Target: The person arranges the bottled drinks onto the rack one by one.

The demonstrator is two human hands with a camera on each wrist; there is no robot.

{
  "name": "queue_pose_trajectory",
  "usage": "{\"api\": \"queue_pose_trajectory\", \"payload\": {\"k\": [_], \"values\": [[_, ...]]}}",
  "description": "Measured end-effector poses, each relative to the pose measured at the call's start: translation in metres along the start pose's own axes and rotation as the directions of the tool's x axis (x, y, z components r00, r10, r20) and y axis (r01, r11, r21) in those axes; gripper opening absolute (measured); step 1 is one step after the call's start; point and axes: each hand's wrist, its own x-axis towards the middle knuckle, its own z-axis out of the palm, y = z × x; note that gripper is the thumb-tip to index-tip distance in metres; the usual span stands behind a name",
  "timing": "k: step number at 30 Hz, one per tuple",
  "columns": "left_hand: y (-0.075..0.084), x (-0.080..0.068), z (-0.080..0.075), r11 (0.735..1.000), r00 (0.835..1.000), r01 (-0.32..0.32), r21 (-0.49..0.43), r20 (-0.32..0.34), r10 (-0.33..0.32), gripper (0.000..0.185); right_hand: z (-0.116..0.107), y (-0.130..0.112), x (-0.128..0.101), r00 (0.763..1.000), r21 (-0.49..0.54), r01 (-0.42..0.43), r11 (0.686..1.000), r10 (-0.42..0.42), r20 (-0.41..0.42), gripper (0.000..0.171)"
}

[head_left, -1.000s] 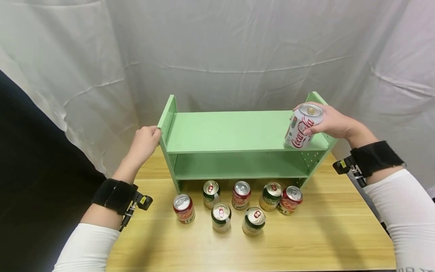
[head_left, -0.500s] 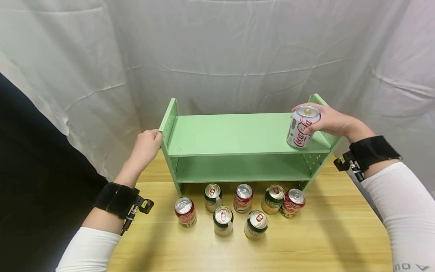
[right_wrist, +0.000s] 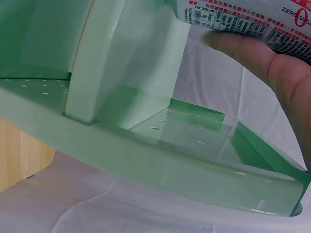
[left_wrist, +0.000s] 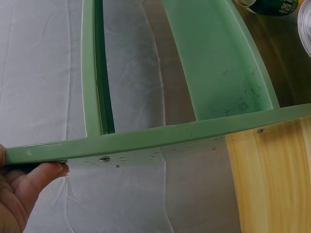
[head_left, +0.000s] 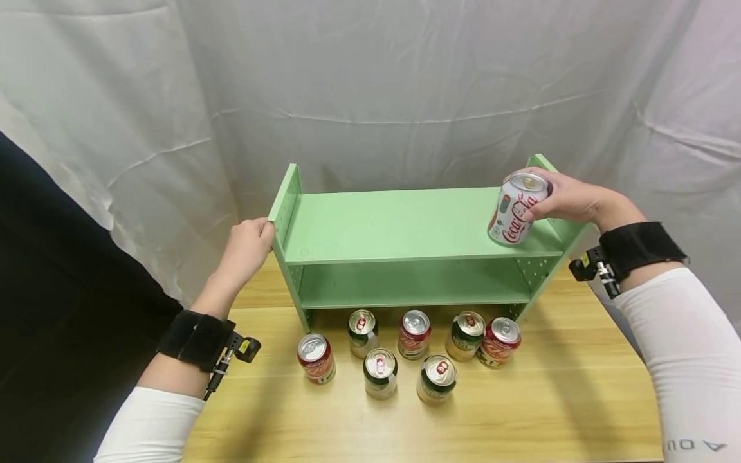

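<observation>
A pale green two-tier shelf rack [head_left: 376, 225] stands on the wooden table. My left hand [head_left: 246, 251] grips the edge of its left side panel; the left wrist view shows the thumb [left_wrist: 41, 177] against the panel's outer face. At the right end of the upper tier my right hand [head_left: 570, 196] holds a white Coca-Cola can [head_left: 512, 215], thumb across the front, the far fingers hidden behind it. The can leans slightly, its base low over the board. Small print on the can [right_wrist: 233, 22] shows in the right wrist view.
Three red cans [head_left: 316, 360] and several green-and-gold cans [head_left: 380, 374] stand upright on the table [head_left: 521, 411] before and under the rack's front. A grey-white cloth [head_left: 405, 83] hangs behind, and black fabric [head_left: 69, 321] lies at the left.
The white can and my right hand have shifted slightly back from the upper tier's front edge, the can's lean varying a little. My left hand keeps its grip on the side panel.
</observation>
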Motion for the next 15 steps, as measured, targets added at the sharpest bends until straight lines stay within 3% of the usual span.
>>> {"api": "queue_pose_trajectory", "payload": {"k": [7, 15], "values": [[-0.0024, 0.0001, -0.0010, 1.000, 1.000, 0.004, 0.005, 0.007, -0.004, 0.033, 0.0013, -0.0026, 0.0004, 0.999, 0.013, -0.032, 0.999, 0.032, 0.015, 0.061], [-0.0049, 0.0023, -0.0022, 1.000, 1.000, 0.009, 0.000, 0.002, -0.009, 0.033, 0.0045, -0.0030, 0.0026, 1.000, 0.021, -0.015, 1.000, 0.016, -0.024, 0.063]]}}
